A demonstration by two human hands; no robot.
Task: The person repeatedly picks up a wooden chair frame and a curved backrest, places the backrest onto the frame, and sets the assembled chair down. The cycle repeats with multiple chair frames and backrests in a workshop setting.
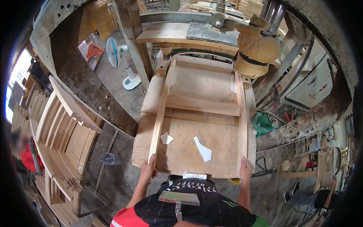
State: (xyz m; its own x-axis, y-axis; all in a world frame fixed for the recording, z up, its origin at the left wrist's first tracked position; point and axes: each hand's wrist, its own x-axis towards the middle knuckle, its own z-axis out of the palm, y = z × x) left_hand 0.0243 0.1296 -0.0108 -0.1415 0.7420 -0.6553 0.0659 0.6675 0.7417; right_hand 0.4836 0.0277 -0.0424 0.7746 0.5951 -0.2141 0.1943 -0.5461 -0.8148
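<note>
Head view: a heavy machine frame (94,94) of rusted, pitted metal is seen curving around the scene, its surface rough and flaked. Within it a broad worktable (181,149) of pale, scuffed plywood is set, rectangular, with two ragged white patches where the surface is chipped. On this table a wooden frame (200,106) of smooth, light-coloured timber is laid flat: two long straight side rails are joined by flat cross slats, and its far end is pushed under the machine head. Above that far end a bulbous, dust-caked ochre housing (257,47) is hung beneath a shiny metal cylinder. To the left, stacks of similar slatted frames (62,132) are stood on edge, their curved slats pale and unfinished. A white pedestal fan (119,60) is placed on the grey concrete floor beyond them. Another person in dark clothing (319,196) is seen at the lower right, and a further person in red at the far left edge.

The near end of the frame's left rail is clasped by the left hand (148,168), fingers wrapped round the narrow square-edged wood. The near end of the right rail is held by the right hand (245,170), thumb laid on top and fingers folded under the end. Both hands are closed on the frame at the table's near edge, well apart from each other.
</note>
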